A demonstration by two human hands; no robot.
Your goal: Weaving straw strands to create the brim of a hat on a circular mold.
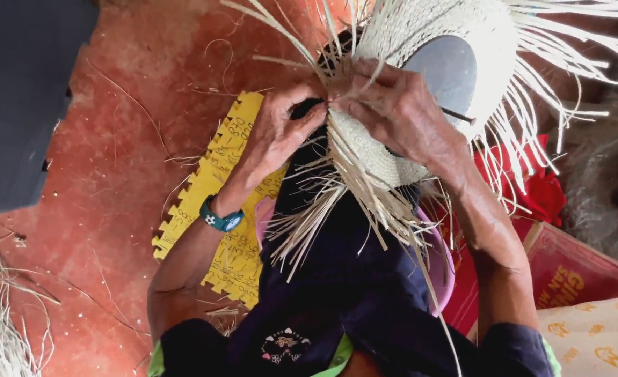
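Two hands, left hand [277, 136] and right hand [396, 112], are pinching pale straw strands [337, 202] with closed fingers at the woven hat [372, 157] edge, above the yellow foam mat [214, 174].

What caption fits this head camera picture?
Left hand and right hand pinch pale straw strands on a woven hat.

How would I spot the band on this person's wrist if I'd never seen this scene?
Start at the red floor and find the yellow notched foam mat lying on it. The left hand reaches across that mat, and the wristband circles its wrist. It is the only teal thing there.
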